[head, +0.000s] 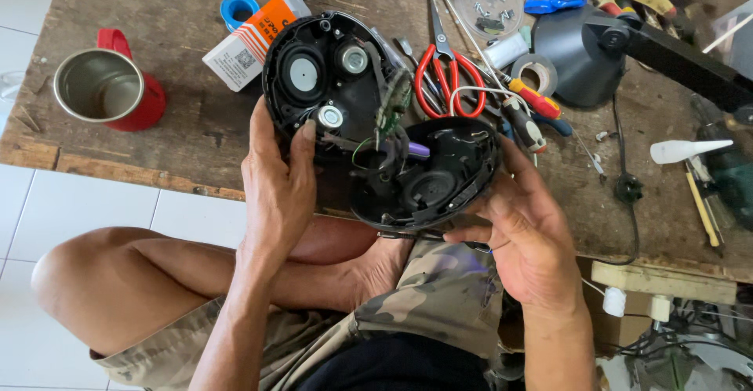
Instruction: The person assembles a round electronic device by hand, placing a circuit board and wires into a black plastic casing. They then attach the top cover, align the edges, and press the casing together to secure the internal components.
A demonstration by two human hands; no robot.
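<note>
The wooden workbench (180, 136) filled the view, and the opened black speaker casing lay over its near edge, held above the person's folded legs. The casing was split into two oval shells. The front shell (329, 85) lay flat on the bench with its inside up, showing a round speaker driver (303, 75), two smaller silver-capped parts and a narrow green circuit board (390, 109). The rear shell (427, 175) hung just to its right and nearer the person, tilted up, with thin wires running between the two halves.

The left hand (274, 187) gripped the near edge of the front shell, thumb pressed inside beside a silver cap. The right hand (522, 230) cupped the rear shell from below, fingers wrapped under its rim.

Judging by the look, the hard plastic shells were stiff and fairly light, but the wires and board seemed fragile; the rims looked like the safest hold, keeping the halves close so that nothing was tugged.

Left of the casing stood a red metal mug (110, 85), with an orange-and-white carton (251, 38) between them. Just right of the casing lay red-handled scissors (447, 73) and screwdrivers (533, 112); beyond those sat a dark lamp head (576, 50) and, well apart, a white nozzle tube (686, 150).
</note>
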